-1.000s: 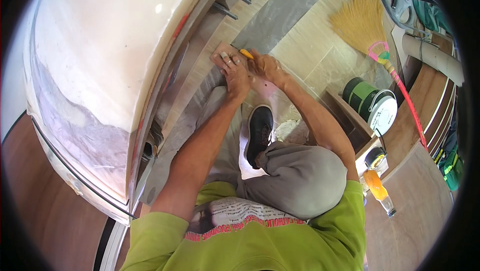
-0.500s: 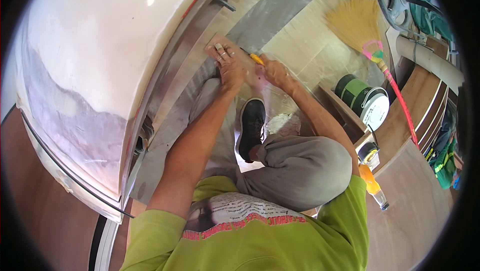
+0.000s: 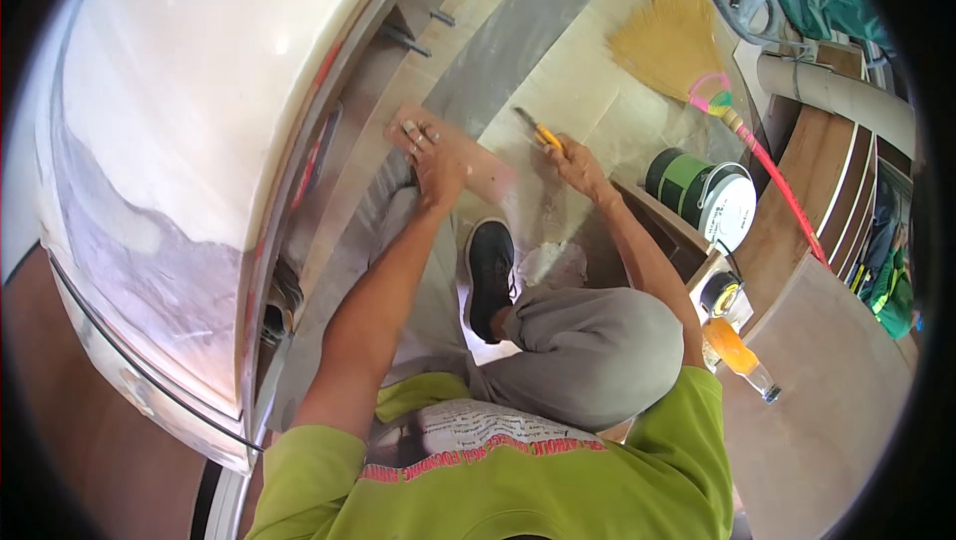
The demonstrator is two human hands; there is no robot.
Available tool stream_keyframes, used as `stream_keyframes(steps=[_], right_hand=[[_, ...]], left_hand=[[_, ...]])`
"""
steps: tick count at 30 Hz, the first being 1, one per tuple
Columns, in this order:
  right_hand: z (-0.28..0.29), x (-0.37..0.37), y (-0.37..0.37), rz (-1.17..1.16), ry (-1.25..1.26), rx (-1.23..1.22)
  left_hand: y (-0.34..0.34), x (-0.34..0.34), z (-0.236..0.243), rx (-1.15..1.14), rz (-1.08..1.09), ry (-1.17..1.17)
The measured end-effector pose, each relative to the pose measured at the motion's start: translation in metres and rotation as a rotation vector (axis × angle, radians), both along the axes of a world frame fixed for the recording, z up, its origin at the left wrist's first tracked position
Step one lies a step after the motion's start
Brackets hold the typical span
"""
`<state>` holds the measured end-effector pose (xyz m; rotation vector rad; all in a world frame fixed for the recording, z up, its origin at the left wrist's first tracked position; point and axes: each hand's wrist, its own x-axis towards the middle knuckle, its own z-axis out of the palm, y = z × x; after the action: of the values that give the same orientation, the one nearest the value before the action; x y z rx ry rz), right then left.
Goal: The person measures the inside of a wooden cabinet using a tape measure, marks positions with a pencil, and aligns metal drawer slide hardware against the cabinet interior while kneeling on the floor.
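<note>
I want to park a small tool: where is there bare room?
Pale tiled floor between the yellow-handled cutter in the right hand and the tan straw broom; the flat brown board right of the orange, clear-necked bottle. Crowded: around that bottle, the black tape measure and green-black bucket.

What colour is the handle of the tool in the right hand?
The handle is yellow, seen best in the head view.

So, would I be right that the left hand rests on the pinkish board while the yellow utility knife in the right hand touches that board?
Not quite: the head view shows the yellow utility knife apart from the pinkish board. The left hand does rest on the board, and the right hand does hold the knife.
</note>
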<state>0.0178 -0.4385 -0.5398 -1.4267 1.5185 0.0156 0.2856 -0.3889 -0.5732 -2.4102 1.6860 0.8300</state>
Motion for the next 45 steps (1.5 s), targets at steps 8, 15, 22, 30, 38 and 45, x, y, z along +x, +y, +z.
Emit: stream_keyframes(steps=[8, 15, 22, 30, 38, 45], right_hand=[[-0.042, 0.026, -0.063, -0.086, 0.307, -0.673], [-0.086, 0.078, -0.109, -0.75, 0.009, -0.482], [-0.054, 0.09, -0.135, -0.688, -0.332, 0.072], [-0.022, 0.111, -0.065, -0.829, -0.706, 0.342], [-0.033, 0.118, -0.033, -0.674, -0.598, 0.158], [-0.036, 0.098, -0.024, -0.496, -0.441, -0.024]], left_hand=[[0.022, 0.0, -0.064, -0.084, -0.206, -0.162], [-0.006, -0.016, 0.02, -0.008, 0.03, 0.09], [0.019, 0.018, -0.05, -0.154, -0.165, -0.152], [0.0, -0.001, 0.026, -0.001, 0.011, 0.001], [0.0, 0.004, 0.021, -0.015, 0.054, -0.01], [-0.007, -0.005, 0.02, 0.015, 0.06, 0.101]])
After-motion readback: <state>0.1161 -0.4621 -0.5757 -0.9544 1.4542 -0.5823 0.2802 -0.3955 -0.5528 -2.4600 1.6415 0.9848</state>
